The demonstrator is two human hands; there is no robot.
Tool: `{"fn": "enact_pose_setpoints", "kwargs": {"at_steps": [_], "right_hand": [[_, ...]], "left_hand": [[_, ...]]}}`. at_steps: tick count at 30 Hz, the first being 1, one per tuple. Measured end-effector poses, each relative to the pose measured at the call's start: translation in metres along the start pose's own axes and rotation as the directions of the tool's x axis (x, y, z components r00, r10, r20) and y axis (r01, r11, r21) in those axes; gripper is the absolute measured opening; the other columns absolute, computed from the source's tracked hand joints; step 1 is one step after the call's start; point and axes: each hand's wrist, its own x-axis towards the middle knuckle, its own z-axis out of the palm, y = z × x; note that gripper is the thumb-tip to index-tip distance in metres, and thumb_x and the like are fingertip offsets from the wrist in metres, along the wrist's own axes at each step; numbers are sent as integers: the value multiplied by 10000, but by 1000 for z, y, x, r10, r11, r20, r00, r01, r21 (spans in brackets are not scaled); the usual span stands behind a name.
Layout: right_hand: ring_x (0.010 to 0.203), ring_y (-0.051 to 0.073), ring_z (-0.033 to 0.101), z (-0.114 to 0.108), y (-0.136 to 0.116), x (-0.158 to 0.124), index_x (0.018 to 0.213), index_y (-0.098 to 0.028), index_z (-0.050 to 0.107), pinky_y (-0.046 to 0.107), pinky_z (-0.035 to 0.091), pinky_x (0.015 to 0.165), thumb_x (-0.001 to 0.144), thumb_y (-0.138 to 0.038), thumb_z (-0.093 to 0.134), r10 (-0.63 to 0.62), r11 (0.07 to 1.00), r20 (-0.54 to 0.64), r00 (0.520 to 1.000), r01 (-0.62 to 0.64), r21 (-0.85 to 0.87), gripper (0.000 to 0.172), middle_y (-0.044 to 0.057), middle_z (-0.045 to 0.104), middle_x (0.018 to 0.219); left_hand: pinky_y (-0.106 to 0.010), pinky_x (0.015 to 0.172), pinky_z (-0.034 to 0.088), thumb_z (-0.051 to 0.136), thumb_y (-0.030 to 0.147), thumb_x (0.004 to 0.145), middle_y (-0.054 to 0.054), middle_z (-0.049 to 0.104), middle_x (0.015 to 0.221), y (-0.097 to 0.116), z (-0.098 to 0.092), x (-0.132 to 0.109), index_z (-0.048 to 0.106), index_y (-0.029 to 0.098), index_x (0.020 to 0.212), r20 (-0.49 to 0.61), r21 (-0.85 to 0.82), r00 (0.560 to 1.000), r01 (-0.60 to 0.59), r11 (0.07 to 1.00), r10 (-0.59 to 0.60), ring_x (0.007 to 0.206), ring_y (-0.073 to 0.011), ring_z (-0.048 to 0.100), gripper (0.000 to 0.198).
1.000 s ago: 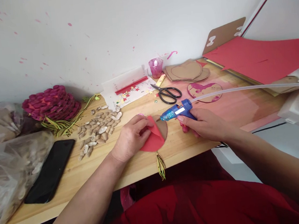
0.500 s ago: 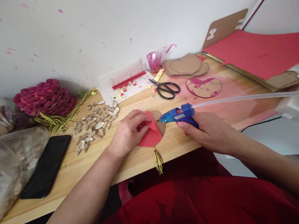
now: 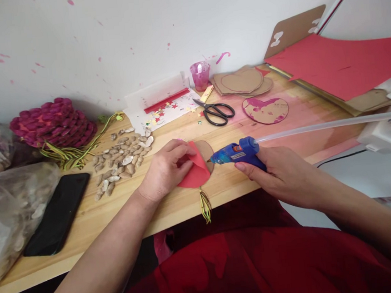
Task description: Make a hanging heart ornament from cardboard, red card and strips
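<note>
My left hand (image 3: pixel 170 167) pinches the lifted edge of a piece of red paper (image 3: pixel 196 171). The paper lies partly over a rounded cardboard cutout (image 3: pixel 204 149), whose right side is bare. A yellow-green tassel (image 3: pixel 205 207) hangs from the cutout's near edge, over the front of the table. In my right hand (image 3: pixel 273 171) is a blue glue gun (image 3: pixel 240 152), gripped by its handle. Its nozzle points left at the bare cardboard beside the folded paper; whether it touches I cannot tell. A long clear glue stick (image 3: pixel 317 129) runs out of its back to the right.
Peanut shells (image 3: pixel 124 157), a black phone (image 3: pixel 58 215) and a plastic bag (image 3: pixel 17 217) lie left. Behind are a pink shell stack (image 3: pixel 53 124), star confetti (image 3: pixel 161 113), black scissors (image 3: pixel 215 112) and a pink cup (image 3: pixel 200 75). Cardboard hearts (image 3: pixel 243 82) and red sheets (image 3: pixel 342 65) lie right.
The glue gun has shifted slightly right and its nozzle sits a little lower against the cardboard. My left hand keeps its hold on the red paper. The whole view has tilted slightly.
</note>
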Motion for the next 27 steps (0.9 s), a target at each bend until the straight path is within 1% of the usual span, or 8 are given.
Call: {"fn": "enact_pose_setpoints", "kwargs": {"at_steps": [5, 12, 16, 20, 24, 27], "right_hand": [[525, 188, 447, -2, 0, -5, 752, -235, 511, 330, 276, 550, 982, -553, 402, 5, 1000, 22, 1000, -5, -7, 407, 51, 564, 606], [560, 202, 498, -2, -2, -12, 731, -239, 503, 331, 292, 558, 975, -537, 415, 5, 1000, 24, 1000, -5, 29, 395, 68, 608, 654], [556, 199, 509, -2, -2, -14, 725, -237, 505, 332, 301, 546, 980, -552, 416, 5, 1000, 29, 1000, -5, 20, 414, 75, 635, 670], [567, 211, 530, -3, -2, -15, 738, -239, 507, 336, 311, 547, 985, -564, 402, 9, 1000, 36, 999, -9, 11, 422, 80, 643, 686], [583, 217, 546, -3, -3, -17, 759, -232, 539, 337, 314, 550, 984, -547, 425, 15, 999, 41, 999, -16, 29, 403, 88, 661, 713], [595, 215, 552, -3, -3, -17, 770, -231, 545, 336, 319, 564, 978, -534, 443, 18, 998, 49, 999, -21, 52, 381, 87, 670, 731]], "left_hand": [[-282, 815, 572, 645, 78, 861, -62, 695, 1051, 1, 0, 1, 704, 189, 945, -8, 2, 1000, -4, 1000, 4, 976, -179, 689, 152], [-277, 803, 566, 648, 72, 861, -61, 696, 1037, 1, 0, 1, 708, 181, 943, -16, 6, 999, -28, 1000, 29, 953, -173, 689, 149], [-290, 829, 570, 651, 75, 863, -66, 695, 1061, 0, 0, 0, 710, 184, 968, -10, 5, 1000, -19, 1000, 19, 978, -178, 688, 163], [-285, 820, 574, 648, 71, 859, -73, 694, 1064, 1, 0, -1, 707, 180, 971, -11, 12, 1000, -27, 1000, 27, 974, -177, 689, 167], [-300, 820, 583, 655, 90, 861, -73, 695, 1060, 3, 1, -1, 703, 183, 972, -11, 28, 999, -31, 999, 31, 976, -186, 689, 153], [-310, 842, 591, 653, 81, 860, -75, 687, 1084, 5, 0, -1, 698, 185, 999, -7, 33, 1000, -18, 999, 18, 995, -190, 687, 179]]}}
